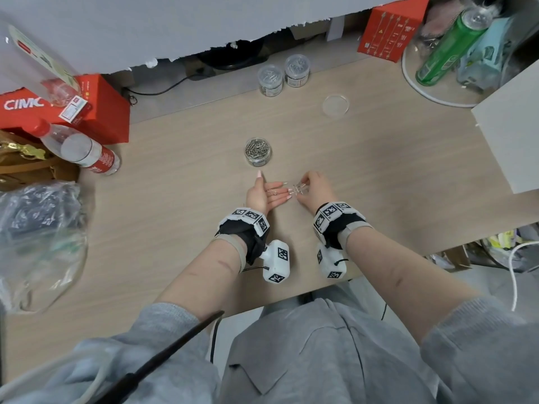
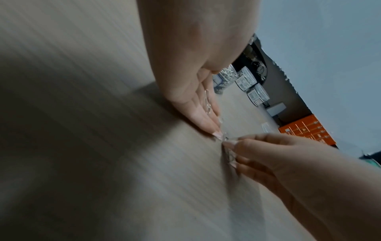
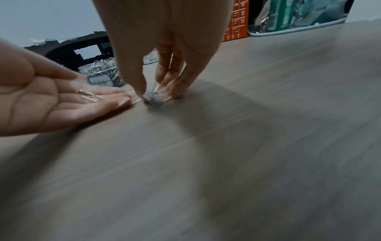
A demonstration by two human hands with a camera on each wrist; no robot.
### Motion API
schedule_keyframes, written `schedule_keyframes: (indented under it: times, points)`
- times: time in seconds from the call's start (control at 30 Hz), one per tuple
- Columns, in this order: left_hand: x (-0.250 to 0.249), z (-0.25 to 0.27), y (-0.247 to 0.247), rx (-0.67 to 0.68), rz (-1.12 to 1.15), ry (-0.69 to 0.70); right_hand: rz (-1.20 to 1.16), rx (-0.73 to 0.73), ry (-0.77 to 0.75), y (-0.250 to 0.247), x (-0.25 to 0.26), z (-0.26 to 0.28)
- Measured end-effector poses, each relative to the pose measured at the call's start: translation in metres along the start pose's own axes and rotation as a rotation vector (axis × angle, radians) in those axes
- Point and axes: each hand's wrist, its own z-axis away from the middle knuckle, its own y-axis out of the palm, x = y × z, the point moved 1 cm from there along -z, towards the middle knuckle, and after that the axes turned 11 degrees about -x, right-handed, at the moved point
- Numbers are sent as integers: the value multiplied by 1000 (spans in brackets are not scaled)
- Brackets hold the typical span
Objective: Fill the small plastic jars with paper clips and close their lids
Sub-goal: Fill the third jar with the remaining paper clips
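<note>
An open clear jar (image 1: 257,151) full of silver paper clips stands on the wooden desk (image 1: 379,176), just beyond my hands. My left hand (image 1: 267,193) lies palm up on the desk, fingers straight, with two paper clips (image 3: 89,96) resting on them. My right hand (image 1: 313,188) pinches a small bunch of paper clips (image 3: 152,98) against the desk at the left fingertips (image 2: 217,134). Two lidded jars (image 1: 270,80) (image 1: 296,70) of clips stand at the back. A loose clear lid (image 1: 336,105) lies to their right.
Red boxes (image 1: 96,109) and a plastic water bottle (image 1: 81,148) crowd the left side, with a clear plastic bag (image 1: 38,243) nearer me. A white round tray (image 1: 431,86) with a green bottle (image 1: 450,45) stands back right, and a white board (image 1: 510,132) covers the right edge.
</note>
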Motion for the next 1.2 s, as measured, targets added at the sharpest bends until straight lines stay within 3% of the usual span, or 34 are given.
schedule_keyframes:
  times: [0.43,0.63,0.83,1.0,1.2]
  points:
    - [-8,3,9,-51,-75,-55,-106,-5,141,2,0,-15]
    - [-17,1,13,-93,-135,-60,-269,39,213,2,-10,-18]
    - [-20,2,10,-41,-80,-101,-435,75,256,-2,-10,-19]
    - [-17,3,12,-54,-5,-158,-599,136,145,-7,9,-15]
    - [-9,0,7,-11,90,-259,-507,245,-23,-7,18,-9]
